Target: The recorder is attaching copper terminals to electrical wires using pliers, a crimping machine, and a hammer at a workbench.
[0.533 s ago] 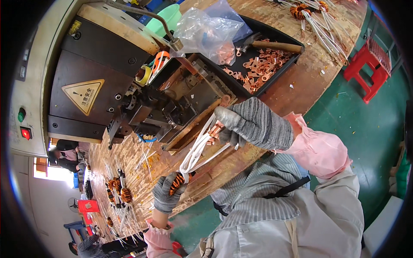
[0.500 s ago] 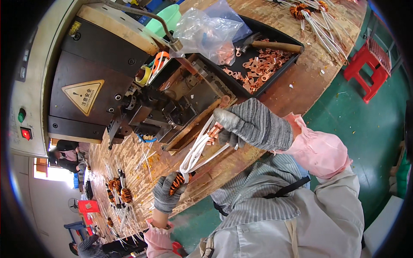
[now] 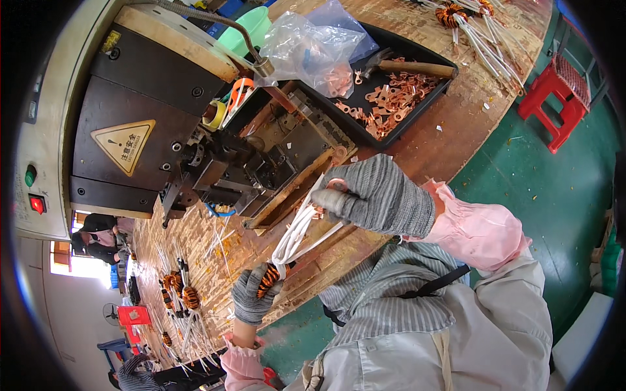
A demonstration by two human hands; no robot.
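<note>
My left hand (image 3: 255, 294), in a grey knit glove, is closed around an orange-and-black wound toroidal coil (image 3: 268, 280) near the table's front edge. White lead wires (image 3: 298, 233) rise from the coil in a looped bundle toward my right hand (image 3: 375, 199), also gloved. That hand's thumb and fingers pinch a copper cable lug (image 3: 337, 184). More copper shows at the wire ends just below its fingers, partly hidden by the glove. Left of the wires stands a black press machine (image 3: 261, 173) with its tooling at the front.
Behind my right hand lies a black tray (image 3: 391, 140) with loose copper lugs (image 3: 398, 101), a hammer (image 3: 417, 68) and a clear plastic bag (image 3: 306, 49). More coils sit at far left (image 3: 189, 296) and far right (image 3: 450, 14). A red stool (image 3: 557, 98) stands on the green floor.
My right hand has moved slightly left, and its grip has shifted so the pinched copper lug now shows above the thumb. My left hand keeps hold of the coil, almost still.
</note>
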